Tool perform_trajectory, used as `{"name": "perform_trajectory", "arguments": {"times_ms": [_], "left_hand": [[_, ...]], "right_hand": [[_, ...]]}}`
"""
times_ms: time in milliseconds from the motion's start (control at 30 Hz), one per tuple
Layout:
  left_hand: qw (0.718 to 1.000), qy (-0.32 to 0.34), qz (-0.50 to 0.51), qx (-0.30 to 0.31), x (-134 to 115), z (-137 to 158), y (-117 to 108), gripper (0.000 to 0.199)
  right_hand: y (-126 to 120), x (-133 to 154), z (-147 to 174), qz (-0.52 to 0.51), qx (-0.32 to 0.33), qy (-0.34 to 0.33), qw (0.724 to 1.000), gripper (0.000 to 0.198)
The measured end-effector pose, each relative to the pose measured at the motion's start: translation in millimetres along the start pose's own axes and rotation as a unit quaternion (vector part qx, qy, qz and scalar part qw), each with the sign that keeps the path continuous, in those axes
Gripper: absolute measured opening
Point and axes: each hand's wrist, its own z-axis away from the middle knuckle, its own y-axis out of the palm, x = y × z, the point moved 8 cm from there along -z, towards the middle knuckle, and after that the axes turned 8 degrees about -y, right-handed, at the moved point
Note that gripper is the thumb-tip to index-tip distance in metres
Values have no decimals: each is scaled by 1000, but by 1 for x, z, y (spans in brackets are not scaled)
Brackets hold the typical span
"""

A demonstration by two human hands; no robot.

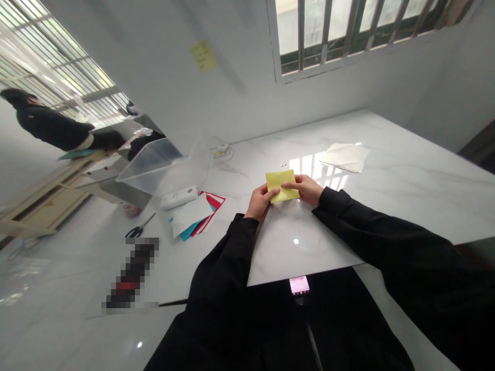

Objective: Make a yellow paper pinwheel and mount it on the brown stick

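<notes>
A small yellow sheet of paper (279, 179), which looks like an envelope or folded note, is held up over the white marble-patterned table (328, 226). My left hand (258, 202) grips its lower left side, thumb across the front. On its right side my right hand (307, 188) pinches it, with the thumb near the middle of the sheet. The fingers behind the paper are hidden. A tiny dark spot shows by the right thumb; I cannot make out what it is. Two small white bits (283, 165) lie on the table just beyond the paper.
Right of my hands lies a stack of cream paper (344, 157). To the left are white, blue and red sheets (193, 214), a white device (180, 197), scissors (139, 228) and a clear plastic bin (154, 162). A cable (222, 150) lies by the wall. Another person (50, 123) sits far left.
</notes>
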Motion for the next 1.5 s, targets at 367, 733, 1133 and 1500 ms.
{"name": "perform_trajectory", "arguments": {"times_ms": [367,733,1133,1500], "left_hand": [[999,33,-38,-13,0,-5,-6,56],[998,41,-46,-6,0,-4,-1,62],[999,-5,-35,-3,7,-1,-1,59],[995,-29,-97,13,9,2,0,47]], "right_hand": [[2,2,1,-6,-22,-37,999,45],[0,4,1,-1,-31,-40,999,45],[-27,13,-5,26,-101,-61,993,46],[-59,30,-6,-15,-183,-75,980,41]]}}
